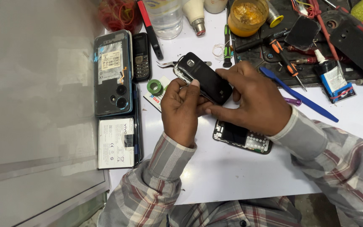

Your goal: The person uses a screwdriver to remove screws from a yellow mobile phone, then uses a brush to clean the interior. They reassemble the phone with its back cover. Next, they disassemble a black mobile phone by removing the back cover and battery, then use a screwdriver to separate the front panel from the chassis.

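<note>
Both hands hold a small black phone body [202,75] above the white table [240,172], its back with a camera lens facing up. My left hand [181,110] grips its near left edge, thumb pressed on the side. My right hand [253,98] clasps the right end from above. Under my right hand lies a black phone front part with a keypad [242,138]. Metal tweezers [167,64] lie just beyond the phone.
At the left lie an opened smartphone [112,73], a small black keypad phone [140,56] and a white battery [116,143]. A green tape roll [155,87], blue pry tool [299,94], screwdrivers [284,59], glue bottle [330,75], orange jar [247,17] and clear bottle [164,17] crowd the back.
</note>
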Demonstrator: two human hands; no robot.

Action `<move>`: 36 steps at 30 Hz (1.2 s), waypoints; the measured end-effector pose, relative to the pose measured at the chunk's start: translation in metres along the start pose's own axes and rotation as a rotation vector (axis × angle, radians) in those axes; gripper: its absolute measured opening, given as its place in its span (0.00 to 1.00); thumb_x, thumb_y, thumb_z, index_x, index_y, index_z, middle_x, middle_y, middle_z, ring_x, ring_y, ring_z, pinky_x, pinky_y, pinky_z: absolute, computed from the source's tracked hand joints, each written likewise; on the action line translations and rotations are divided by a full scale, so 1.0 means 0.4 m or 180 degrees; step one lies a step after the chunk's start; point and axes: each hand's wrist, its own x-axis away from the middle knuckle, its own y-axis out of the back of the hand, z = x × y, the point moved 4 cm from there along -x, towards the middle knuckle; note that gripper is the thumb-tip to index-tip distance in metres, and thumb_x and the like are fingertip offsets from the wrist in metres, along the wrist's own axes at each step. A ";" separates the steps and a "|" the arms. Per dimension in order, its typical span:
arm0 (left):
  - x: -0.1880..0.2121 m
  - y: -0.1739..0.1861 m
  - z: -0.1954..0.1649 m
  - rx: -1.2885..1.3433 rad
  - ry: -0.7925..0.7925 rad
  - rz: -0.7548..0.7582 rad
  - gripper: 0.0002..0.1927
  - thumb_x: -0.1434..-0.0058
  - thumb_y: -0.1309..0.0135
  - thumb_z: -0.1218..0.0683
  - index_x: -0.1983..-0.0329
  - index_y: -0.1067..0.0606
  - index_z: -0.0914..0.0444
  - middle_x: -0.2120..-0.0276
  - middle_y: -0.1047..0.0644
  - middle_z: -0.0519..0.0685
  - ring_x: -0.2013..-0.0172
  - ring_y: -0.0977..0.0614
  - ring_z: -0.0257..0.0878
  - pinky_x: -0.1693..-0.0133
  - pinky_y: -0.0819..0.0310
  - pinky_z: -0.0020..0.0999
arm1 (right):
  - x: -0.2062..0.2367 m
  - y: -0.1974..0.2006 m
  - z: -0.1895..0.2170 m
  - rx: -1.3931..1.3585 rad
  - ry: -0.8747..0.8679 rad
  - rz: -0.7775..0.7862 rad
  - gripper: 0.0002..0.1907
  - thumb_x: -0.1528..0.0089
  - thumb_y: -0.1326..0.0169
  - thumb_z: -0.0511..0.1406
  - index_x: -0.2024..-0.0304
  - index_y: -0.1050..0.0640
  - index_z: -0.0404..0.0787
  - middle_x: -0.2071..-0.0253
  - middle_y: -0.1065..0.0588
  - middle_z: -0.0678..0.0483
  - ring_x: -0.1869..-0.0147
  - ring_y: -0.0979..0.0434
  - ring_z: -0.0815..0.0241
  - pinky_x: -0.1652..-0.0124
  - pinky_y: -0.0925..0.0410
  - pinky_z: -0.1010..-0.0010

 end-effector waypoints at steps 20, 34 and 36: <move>0.030 -0.040 -0.012 -0.0870 0.0411 0.0256 0.20 0.36 0.48 0.54 0.44 0.28 0.70 0.62 0.20 0.50 0.76 0.21 0.31 0.78 0.27 0.23 | -0.140 0.040 -0.058 0.0618 0.0129 0.0229 0.33 0.49 0.29 0.42 0.44 0.21 0.34 0.58 0.28 0.42 0.61 0.22 0.47 0.61 0.29 0.60; 0.033 -0.048 0.000 -0.1164 0.0282 0.0468 0.16 0.37 0.46 0.56 0.49 0.26 0.71 0.63 0.21 0.51 0.76 0.21 0.31 0.74 0.24 0.24 | -0.198 0.001 -0.094 0.1040 0.0231 0.0186 0.36 0.49 0.27 0.43 0.42 0.22 0.35 0.54 0.29 0.39 0.55 0.24 0.40 0.56 0.30 0.53; 0.033 -0.048 0.001 -0.1218 0.0309 0.0439 0.16 0.37 0.45 0.56 0.51 0.26 0.71 0.64 0.21 0.51 0.76 0.21 0.31 0.73 0.24 0.25 | -0.219 -0.014 -0.101 0.1032 0.0339 0.0165 0.37 0.51 0.26 0.43 0.42 0.21 0.36 0.55 0.29 0.39 0.53 0.24 0.39 0.56 0.30 0.53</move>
